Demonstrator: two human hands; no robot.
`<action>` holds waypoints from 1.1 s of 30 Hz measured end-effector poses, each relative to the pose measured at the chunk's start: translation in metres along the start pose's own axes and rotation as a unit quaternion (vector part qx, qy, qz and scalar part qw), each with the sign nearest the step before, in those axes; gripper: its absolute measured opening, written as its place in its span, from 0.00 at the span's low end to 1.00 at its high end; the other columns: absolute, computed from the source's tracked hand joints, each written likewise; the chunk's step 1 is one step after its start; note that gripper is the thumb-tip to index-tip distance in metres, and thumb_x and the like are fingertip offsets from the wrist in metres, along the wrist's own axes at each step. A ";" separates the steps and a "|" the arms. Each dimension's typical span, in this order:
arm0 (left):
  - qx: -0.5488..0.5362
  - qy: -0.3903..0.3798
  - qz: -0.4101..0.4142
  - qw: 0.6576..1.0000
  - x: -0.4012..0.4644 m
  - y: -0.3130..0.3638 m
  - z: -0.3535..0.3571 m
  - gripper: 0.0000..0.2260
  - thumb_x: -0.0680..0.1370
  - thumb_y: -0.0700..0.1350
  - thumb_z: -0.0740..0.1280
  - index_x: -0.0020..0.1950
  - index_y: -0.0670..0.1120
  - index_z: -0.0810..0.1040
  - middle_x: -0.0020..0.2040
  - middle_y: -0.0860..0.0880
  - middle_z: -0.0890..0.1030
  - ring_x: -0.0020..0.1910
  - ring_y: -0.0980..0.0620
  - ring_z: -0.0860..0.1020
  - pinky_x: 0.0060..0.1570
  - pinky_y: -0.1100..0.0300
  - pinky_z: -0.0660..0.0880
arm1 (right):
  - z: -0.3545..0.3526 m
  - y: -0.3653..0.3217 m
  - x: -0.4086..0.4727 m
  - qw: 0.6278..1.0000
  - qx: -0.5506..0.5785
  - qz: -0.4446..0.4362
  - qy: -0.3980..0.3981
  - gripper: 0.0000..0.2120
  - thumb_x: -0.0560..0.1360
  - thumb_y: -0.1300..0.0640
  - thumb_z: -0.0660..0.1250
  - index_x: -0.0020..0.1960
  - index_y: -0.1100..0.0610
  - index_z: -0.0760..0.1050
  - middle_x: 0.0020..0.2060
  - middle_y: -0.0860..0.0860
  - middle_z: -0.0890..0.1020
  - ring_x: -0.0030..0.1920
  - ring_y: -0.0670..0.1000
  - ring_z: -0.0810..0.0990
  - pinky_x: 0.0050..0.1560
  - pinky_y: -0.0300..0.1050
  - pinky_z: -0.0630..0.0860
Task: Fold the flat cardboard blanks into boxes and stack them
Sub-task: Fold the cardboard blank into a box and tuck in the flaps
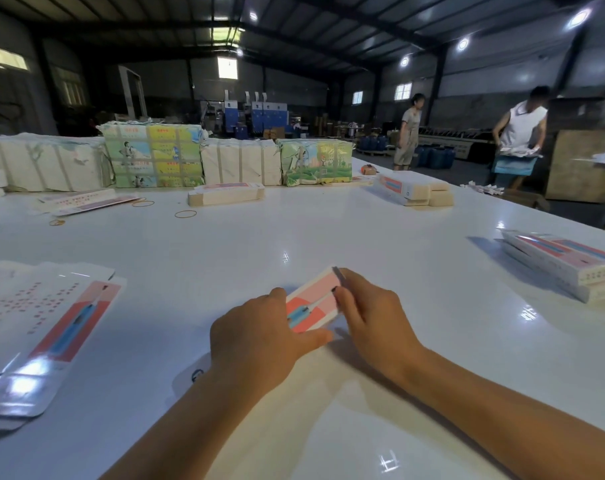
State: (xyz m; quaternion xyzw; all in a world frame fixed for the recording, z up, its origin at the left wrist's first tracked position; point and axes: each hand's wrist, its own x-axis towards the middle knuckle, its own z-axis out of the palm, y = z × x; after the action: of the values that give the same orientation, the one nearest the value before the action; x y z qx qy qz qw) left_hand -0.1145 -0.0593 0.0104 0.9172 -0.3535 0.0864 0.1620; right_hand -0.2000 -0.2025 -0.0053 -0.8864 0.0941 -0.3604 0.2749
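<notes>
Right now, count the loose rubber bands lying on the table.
3, all at far left: rubber band in the open, rubber band beside the flat blanks, rubber band nearest. More may be hidden.

Two hands (259,334), perhaps three rubber bands (185,213)
</notes>
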 end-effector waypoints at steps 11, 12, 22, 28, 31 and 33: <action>0.104 0.058 0.039 0.992 0.004 -0.009 0.003 0.30 0.67 0.74 0.57 0.57 0.54 0.65 0.53 0.57 0.76 0.41 0.56 0.70 0.38 0.63 0.66 | -0.008 0.000 0.010 0.869 0.440 0.221 -0.051 0.20 0.78 0.68 0.58 0.41 0.54 0.86 0.43 0.56 0.86 0.45 0.52 0.85 0.43 0.40 0.80; 0.104 0.072 0.051 0.991 0.005 -0.009 0.004 0.29 0.68 0.74 0.57 0.57 0.54 0.65 0.53 0.57 0.76 0.42 0.56 0.71 0.39 0.63 0.65 | -0.008 0.000 0.010 0.865 0.449 0.221 -0.044 0.20 0.78 0.68 0.58 0.41 0.54 0.86 0.42 0.55 0.86 0.44 0.51 0.85 0.43 0.39 0.80; 0.110 0.123 0.098 0.981 0.010 -0.017 0.012 0.32 0.66 0.76 0.55 0.60 0.56 0.66 0.55 0.58 0.77 0.49 0.56 0.76 0.40 0.65 0.63 | -0.008 0.005 0.009 0.894 0.405 0.190 -0.033 0.20 0.77 0.67 0.60 0.41 0.48 0.86 0.41 0.51 0.86 0.45 0.51 0.85 0.43 0.39 0.80; 0.093 0.153 0.089 0.980 0.010 -0.015 0.013 0.29 0.66 0.75 0.57 0.56 0.56 0.67 0.49 0.58 0.77 0.38 0.57 0.67 0.34 0.65 0.60 | -0.004 0.002 -0.001 0.979 0.182 0.090 0.015 0.23 0.79 0.65 0.54 0.43 0.43 0.81 0.37 0.41 0.84 0.36 0.47 0.81 0.38 0.33 0.76; 0.107 0.162 0.117 0.974 0.007 -0.012 0.009 0.30 0.62 0.74 0.65 0.49 0.52 0.74 0.40 0.56 0.79 0.32 0.56 0.73 0.31 0.64 0.64 | -0.003 0.003 -0.002 0.995 0.079 0.064 -0.002 0.15 0.79 0.64 0.55 0.44 0.53 0.79 0.32 0.50 0.80 0.28 0.45 0.71 0.31 0.35 0.68; 0.118 0.179 0.136 0.967 0.004 -0.008 0.005 0.29 0.58 0.72 0.70 0.42 0.49 0.76 0.34 0.54 0.79 0.28 0.54 0.76 0.27 0.63 0.64 | -0.003 0.002 -0.002 0.997 0.034 0.059 -0.021 0.12 0.78 0.63 0.55 0.45 0.57 0.77 0.32 0.52 0.81 0.29 0.47 0.71 0.32 0.41 0.68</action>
State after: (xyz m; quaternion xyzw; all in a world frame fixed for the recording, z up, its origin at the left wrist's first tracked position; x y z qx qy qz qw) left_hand -0.1055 -0.0578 0.0048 0.8430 -0.4273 0.3112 0.0998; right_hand -0.2032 -0.2047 -0.0062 -0.8771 0.1281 -0.3274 0.3272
